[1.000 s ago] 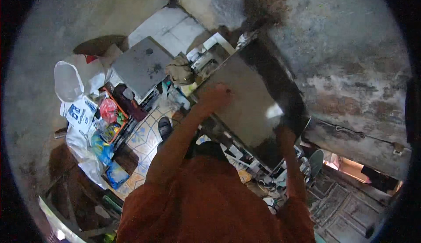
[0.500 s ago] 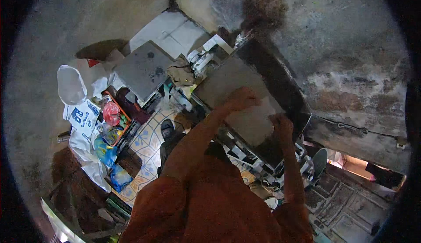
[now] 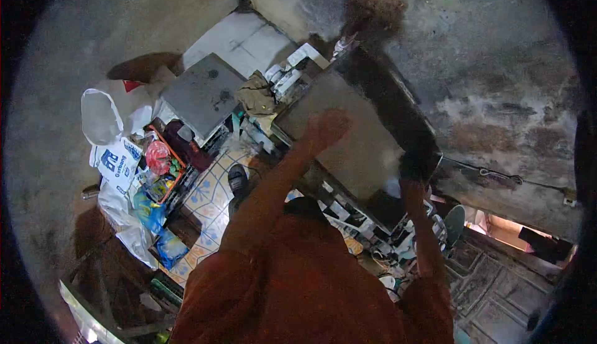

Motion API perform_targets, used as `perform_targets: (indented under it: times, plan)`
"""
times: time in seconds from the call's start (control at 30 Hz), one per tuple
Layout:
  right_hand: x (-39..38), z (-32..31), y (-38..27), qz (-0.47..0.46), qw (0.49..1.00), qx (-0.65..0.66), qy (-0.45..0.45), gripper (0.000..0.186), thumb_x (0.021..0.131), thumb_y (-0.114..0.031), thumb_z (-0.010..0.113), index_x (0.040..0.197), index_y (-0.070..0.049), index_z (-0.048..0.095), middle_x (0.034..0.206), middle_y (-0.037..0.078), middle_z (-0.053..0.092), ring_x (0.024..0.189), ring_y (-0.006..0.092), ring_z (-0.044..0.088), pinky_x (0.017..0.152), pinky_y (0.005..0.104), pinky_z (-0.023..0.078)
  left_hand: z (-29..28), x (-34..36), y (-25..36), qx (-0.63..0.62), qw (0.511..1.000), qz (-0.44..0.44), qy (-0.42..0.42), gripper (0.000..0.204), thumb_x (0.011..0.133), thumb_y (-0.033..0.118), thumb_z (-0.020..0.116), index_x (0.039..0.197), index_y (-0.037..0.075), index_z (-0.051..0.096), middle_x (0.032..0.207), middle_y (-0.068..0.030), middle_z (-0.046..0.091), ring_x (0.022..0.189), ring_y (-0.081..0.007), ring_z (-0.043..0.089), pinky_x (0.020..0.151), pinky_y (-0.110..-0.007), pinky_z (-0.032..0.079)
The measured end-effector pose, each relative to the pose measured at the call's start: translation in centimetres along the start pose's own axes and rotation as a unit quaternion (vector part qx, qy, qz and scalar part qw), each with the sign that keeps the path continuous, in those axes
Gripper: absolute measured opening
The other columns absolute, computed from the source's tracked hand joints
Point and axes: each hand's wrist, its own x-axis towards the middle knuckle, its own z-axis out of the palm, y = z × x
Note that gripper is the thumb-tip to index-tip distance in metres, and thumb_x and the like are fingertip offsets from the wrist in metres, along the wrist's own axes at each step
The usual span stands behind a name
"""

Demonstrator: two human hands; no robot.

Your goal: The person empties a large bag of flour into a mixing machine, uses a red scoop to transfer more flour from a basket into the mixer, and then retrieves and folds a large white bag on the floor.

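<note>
L hand (image 3: 329,128) is held over the left part of the grey-brown tabletop (image 3: 357,154), mid-scene; contact can't be confirmed, finger spread is blurred, & no held obj. is made out. R hand (image 3: 416,169) is placed at the tabletop's right end, lost in shadow; its grip can't be judged, tho a pale patch (image 3: 392,187) is seen just left of the wrist, poss. cloth or paper.

Risks, as judged: brown cloth (image 3: 256,95) by the left edge could be knocked off if L arm is swung wide. Small stuff stacked at the far side, e.g. white box (image 3: 309,53), could be toppled if the top is bumped. R fingers could be scraped, as that end is poorly lit.

Writing: big blue lettering w/ a blue emblem is carried by the white bag (image 3: 116,160), far left of the hands; print is partly creased. No other label can be read w/ certainty.
</note>
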Motion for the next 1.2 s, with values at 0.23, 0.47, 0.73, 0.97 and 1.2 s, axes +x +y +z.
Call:
perform_targets:
  times: [0.23, 0.47, 0.73, 0.97, 1.2]
  plan:
    - [0.7, -1.5, 0.3, -0.061, 0.998, -0.023, 0.012, 0.021, 0.083, -0.020, 0.055, 0.100, -0.008, 0.060, 0.098, 0.011, 0.062, 0.084, 0.0304, 0.062, 0.069, 0.0443, 0.051, -8.5, 1.9, 1.7, -0.158, 0.919, -0.272, -0.237, 0.025, 0.085, 0.023, 0.060, 0.104, 0.008, 0.066, 0.102, -0.0102, 0.067, 0.092, -0.0277, 0.065, 0.082, -0.039, 0.051]
    - [-0.1, 7.1, 3.4, -0.017, 0.979, -0.201, -0.004, 0.024, 0.084, -0.022, 0.058, 0.105, -0.010, 0.058, 0.096, 0.013, 0.061, 0.079, 0.0327, 0.063, 0.061, 0.0406, 0.050, -9.1, 0.4, 0.9, -0.172, 0.940, -0.249, -0.160, 0.026, 0.088, 0.024, 0.058, 0.104, 0.006, 0.066, 0.095, -0.0125, 0.069, 0.087, -0.0258, 0.067, 0.078, -0.036, 0.052]
    - [3.6, 0.2, -2.4, 0.136, 0.867, 0.435, 0.204, 0.021, 0.089, -0.024, 0.058, 0.094, -0.004, 0.054, 0.085, 0.007, 0.055, 0.075, 0.0206, 0.056, 0.066, 0.0347, 0.045, -2.8, 0.8, 5.2, -0.274, 0.884, -0.345, -0.158, 0.041, 0.083, 0.037, 0.065, 0.109, 0.005, 0.064, 0.099, -0.0111, 0.066, 0.086, -0.0262, 0.065, 0.077, -0.039, 0.050]
    - [2.8, 3.6, -4.1, 0.226, 0.762, 0.591, 0.137, 0.022, 0.090, -0.025, 0.056, 0.088, -0.003, 0.053, 0.079, -0.001, 0.047, 0.072, 0.0112, 0.043, 0.067, 0.0272, 0.039, -0.7, 3.0, 6.7, -0.430, 0.804, -0.403, -0.076, 0.049, 0.078, 0.042, 0.069, 0.109, 0.004, 0.065, 0.100, -0.0115, 0.066, 0.081, -0.0218, 0.064, 0.074, -0.038, 0.051]
    - [2.6, -3.5, -6.1, 0.201, 0.778, 0.567, 0.181, 0.028, 0.090, -0.028, 0.055, 0.089, 0.000, 0.055, 0.075, 0.007, 0.055, 0.068, 0.0146, 0.049, 0.064, 0.0302, 0.041, -2.4, 3.8, 5.4, -0.197, 0.910, -0.278, -0.235, 0.037, 0.088, 0.043, 0.055, 0.103, 0.010, 0.067, 0.108, -0.0116, 0.063, 0.092, -0.0291, 0.063, 0.082, -0.040, 0.049]
